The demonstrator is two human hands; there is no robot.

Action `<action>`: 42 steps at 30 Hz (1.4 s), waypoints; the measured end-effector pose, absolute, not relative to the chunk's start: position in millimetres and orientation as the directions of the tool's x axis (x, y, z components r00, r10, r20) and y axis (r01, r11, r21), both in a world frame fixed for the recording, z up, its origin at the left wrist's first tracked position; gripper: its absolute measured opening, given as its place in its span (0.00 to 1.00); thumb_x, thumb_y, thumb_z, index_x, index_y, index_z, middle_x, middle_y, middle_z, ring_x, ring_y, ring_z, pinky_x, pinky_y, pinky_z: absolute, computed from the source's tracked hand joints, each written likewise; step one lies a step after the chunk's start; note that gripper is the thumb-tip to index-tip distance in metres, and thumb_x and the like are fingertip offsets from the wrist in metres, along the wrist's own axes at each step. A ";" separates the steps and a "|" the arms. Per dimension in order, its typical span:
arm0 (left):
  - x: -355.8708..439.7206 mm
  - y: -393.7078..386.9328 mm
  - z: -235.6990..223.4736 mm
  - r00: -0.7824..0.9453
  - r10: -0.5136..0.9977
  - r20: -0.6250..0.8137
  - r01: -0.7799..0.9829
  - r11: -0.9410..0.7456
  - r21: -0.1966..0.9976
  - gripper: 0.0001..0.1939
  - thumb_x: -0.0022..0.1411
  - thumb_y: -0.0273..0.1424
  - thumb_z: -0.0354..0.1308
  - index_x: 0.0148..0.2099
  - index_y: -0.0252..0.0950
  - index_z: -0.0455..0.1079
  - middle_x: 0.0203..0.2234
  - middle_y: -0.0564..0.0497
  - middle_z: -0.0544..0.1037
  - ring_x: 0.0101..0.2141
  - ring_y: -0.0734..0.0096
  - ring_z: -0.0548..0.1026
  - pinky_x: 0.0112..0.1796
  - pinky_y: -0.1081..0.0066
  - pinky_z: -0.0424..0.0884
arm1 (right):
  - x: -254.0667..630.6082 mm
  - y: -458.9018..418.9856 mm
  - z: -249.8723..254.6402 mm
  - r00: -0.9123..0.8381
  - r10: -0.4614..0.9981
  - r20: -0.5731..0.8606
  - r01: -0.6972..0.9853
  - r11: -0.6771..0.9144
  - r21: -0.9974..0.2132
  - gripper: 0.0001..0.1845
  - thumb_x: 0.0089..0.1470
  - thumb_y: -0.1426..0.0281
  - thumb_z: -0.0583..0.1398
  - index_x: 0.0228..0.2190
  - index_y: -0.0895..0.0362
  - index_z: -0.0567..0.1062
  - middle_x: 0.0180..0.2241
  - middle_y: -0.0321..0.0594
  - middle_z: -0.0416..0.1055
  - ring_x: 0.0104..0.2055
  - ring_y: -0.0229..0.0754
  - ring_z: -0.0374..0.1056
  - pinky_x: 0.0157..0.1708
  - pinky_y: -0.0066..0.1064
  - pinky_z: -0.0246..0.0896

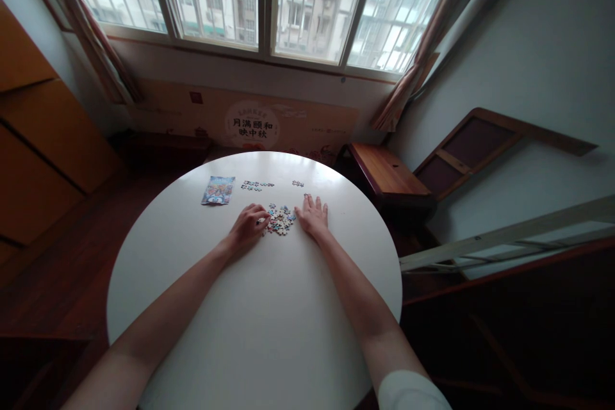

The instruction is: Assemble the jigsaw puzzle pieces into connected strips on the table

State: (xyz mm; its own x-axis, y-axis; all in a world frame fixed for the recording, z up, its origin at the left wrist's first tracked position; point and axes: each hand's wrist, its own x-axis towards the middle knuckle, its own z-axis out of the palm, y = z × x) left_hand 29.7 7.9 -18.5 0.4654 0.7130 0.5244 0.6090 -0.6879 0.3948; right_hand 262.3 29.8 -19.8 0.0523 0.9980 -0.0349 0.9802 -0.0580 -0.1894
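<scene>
A loose pile of small jigsaw puzzle pieces (280, 221) lies on the white round table (269, 333), between my two hands. My left hand (248, 221) is at the pile's left edge with its fingers curled and closed toward the thumb; whatever is between the fingertips is too small to make out. To the right of the pile, my right hand (313, 214) rests palm down on the tabletop, fingers spread. One small puzzle piece (306, 195) shows at its fingertips. Farther back are rows of pieces (257, 186) and a small joined group of pieces (298, 183).
A printed picture packet (218, 190) lies flat at the table's back left. Beyond the table's right edge stands a low wooden bench (387, 170). A barred window (262, 0) and a poster (252, 122) are on the far wall, and orange cabinets (43, 134) stand at left.
</scene>
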 end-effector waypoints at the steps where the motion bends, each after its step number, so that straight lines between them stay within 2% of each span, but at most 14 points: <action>1: 29.5 8.1 -18.5 0.466 0.714 0.522 0.609 -0.687 0.396 0.10 0.64 0.31 0.53 0.35 0.37 0.74 0.32 0.49 0.75 0.37 0.67 0.70 0.42 0.66 0.66 | 262.7 34.4 -19.1 0.061 0.996 -0.061 0.980 -0.071 -0.185 0.39 0.60 0.50 0.39 0.65 0.60 0.44 0.68 0.41 0.34 0.69 0.51 0.27 0.63 0.51 0.20; 9: 29.6 9.0 -19.2 0.462 0.712 0.529 0.605 -0.689 0.399 0.09 0.64 0.30 0.54 0.35 0.37 0.74 0.31 0.49 0.75 0.36 0.68 0.69 0.42 0.66 0.66 | 261.8 72.3 -15.3 0.134 0.983 -0.123 0.975 -0.153 -0.159 0.43 0.59 0.48 0.38 0.65 0.63 0.39 0.68 0.45 0.31 0.69 0.50 0.25 0.63 0.52 0.18; 14: 30.4 9.0 -21.1 0.467 0.715 0.520 0.610 -0.687 0.396 0.09 0.64 0.31 0.54 0.35 0.37 0.74 0.32 0.49 0.75 0.37 0.67 0.69 0.43 0.66 0.66 | 258.0 80.0 -16.8 0.155 0.984 -0.088 0.972 -0.168 -0.162 0.43 0.59 0.48 0.39 0.65 0.63 0.39 0.67 0.47 0.33 0.68 0.52 0.26 0.63 0.53 0.18; 21: 31.2 8.4 -20.1 0.474 0.708 0.523 0.602 -0.694 0.394 0.09 0.64 0.30 0.53 0.34 0.37 0.74 0.32 0.49 0.75 0.36 0.67 0.69 0.42 0.66 0.66 | 258.7 75.6 -19.0 0.163 0.987 0.002 0.965 -0.159 -0.208 0.40 0.59 0.51 0.41 0.65 0.62 0.44 0.67 0.44 0.38 0.68 0.52 0.30 0.64 0.49 0.23; 35: 31.4 6.9 -18.8 0.466 0.716 0.520 0.598 -0.688 0.411 0.09 0.63 0.30 0.54 0.35 0.38 0.75 0.31 0.49 0.75 0.36 0.68 0.70 0.42 0.66 0.66 | 259.3 74.4 -13.5 0.126 0.989 -0.074 0.976 -0.137 -0.171 0.41 0.58 0.47 0.38 0.65 0.58 0.42 0.68 0.39 0.34 0.68 0.55 0.28 0.63 0.51 0.21; 42: 31.1 6.6 -18.1 0.460 0.733 0.500 0.605 -0.672 0.427 0.09 0.63 0.29 0.54 0.35 0.38 0.75 0.32 0.49 0.75 0.36 0.67 0.70 0.43 0.65 0.66 | 258.4 70.6 -13.6 0.155 0.987 0.045 0.960 -0.140 -0.243 0.37 0.59 0.52 0.43 0.64 0.56 0.47 0.66 0.41 0.42 0.66 0.52 0.36 0.63 0.47 0.28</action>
